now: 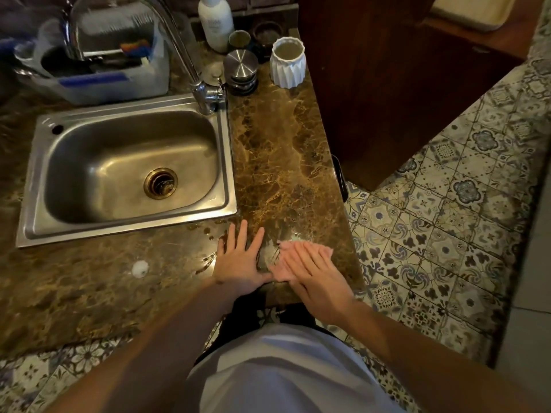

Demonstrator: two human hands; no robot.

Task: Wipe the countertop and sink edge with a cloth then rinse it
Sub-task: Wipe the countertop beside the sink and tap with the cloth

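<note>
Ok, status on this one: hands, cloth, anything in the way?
Right hand flat on pink cloth, countertop front. Left hand flat beside it. Ribbed white vase stands farther back.

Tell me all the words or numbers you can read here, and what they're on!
White bottle behind the faucet: it has a faint grey print, too blurred to read.
Nothing else shows any words or numbers, not the white vase, the metal tins or the sink.
</note>
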